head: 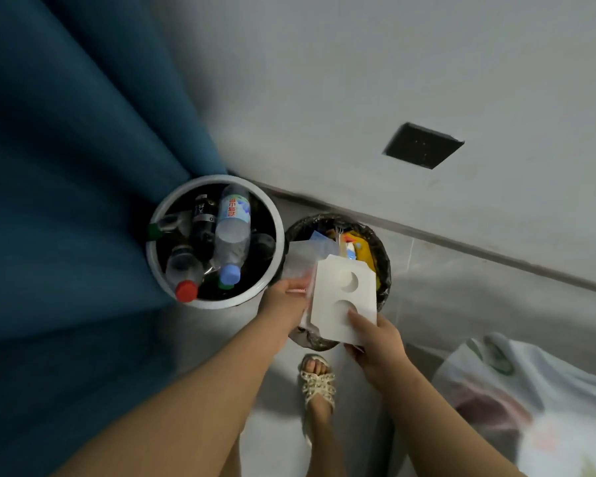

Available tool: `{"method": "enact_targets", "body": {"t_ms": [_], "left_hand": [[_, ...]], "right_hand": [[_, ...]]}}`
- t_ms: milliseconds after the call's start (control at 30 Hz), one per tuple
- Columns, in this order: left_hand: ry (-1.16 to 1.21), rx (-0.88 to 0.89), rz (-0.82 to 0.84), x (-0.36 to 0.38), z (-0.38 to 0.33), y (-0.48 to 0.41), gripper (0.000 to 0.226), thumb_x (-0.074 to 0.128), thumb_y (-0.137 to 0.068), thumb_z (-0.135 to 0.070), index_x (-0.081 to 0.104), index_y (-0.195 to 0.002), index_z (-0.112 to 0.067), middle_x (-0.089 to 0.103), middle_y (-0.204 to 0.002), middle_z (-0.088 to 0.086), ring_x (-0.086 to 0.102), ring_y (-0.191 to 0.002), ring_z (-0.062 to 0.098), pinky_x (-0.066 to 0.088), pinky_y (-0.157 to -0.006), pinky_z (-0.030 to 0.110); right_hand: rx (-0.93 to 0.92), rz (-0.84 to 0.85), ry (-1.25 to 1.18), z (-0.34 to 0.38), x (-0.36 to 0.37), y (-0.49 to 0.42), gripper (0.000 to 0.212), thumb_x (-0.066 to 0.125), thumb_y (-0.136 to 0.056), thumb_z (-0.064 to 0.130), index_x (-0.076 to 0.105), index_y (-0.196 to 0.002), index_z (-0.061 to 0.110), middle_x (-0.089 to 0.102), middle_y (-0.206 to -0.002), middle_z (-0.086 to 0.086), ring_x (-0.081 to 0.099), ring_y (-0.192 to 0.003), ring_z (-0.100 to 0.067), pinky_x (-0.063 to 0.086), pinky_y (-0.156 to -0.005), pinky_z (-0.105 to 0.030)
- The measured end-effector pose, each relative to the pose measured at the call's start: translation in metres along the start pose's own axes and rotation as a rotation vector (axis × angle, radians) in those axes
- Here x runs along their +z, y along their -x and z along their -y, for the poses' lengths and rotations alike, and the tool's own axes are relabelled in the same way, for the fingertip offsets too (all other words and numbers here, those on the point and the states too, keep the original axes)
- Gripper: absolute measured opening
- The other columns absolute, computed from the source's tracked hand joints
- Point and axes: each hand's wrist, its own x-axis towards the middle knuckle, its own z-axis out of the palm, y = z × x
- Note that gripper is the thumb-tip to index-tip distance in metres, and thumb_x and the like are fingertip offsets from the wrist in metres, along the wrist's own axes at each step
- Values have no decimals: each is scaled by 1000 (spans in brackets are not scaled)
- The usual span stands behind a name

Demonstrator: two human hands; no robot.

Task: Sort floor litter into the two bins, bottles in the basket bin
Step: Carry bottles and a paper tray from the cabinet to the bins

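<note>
Right hand (381,346) pinches the lower edge of a white card (338,304) with two round holes, held over the bag-lined bin (382,256). Left hand (283,302) grips a clear wrapper (301,259) just beside the card, above that bin's left rim. Bottles (233,232) lie heaped in the white-rimmed bin (172,206) alongside. A sandalled foot (319,380) stands near the bag-lined bin.

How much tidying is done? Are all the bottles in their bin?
Several bottles already lie in the white-rimmed bin, and wrappers sit in the black-lined bin. The left hand and right hand hold a white card over it, not yet dropped. Left to do: unclear; little floor shows, plus a plastic bag.
</note>
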Motion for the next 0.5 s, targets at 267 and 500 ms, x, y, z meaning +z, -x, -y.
{"method": "enact_targets", "body": {"t_ms": [267, 500], "left_hand": [[-536, 206, -215, 17, 8, -50, 37, 45, -92, -9, 50, -127, -21, 52, -131, 1, 52, -116, 24, 42, -87, 30], [-585, 192, -232, 22, 35, -64, 40, 49, -91, -11, 47, -130, -22, 42, -137, 2, 50, -117, 23, 42, -93, 32]], "right_hand": [[-240, -116, 708, 13, 0, -77, 74, 63, -84, 34, 23, -145, 27, 41, -143, -6, 44, -126, -31, 41, -104, -49], [-552, 157, 1631, 10, 8, -92, 68, 47, -94, 33, 6, -147, 39, -12, -159, 2, -5, -146, -29, 13, -116, -48]]}}
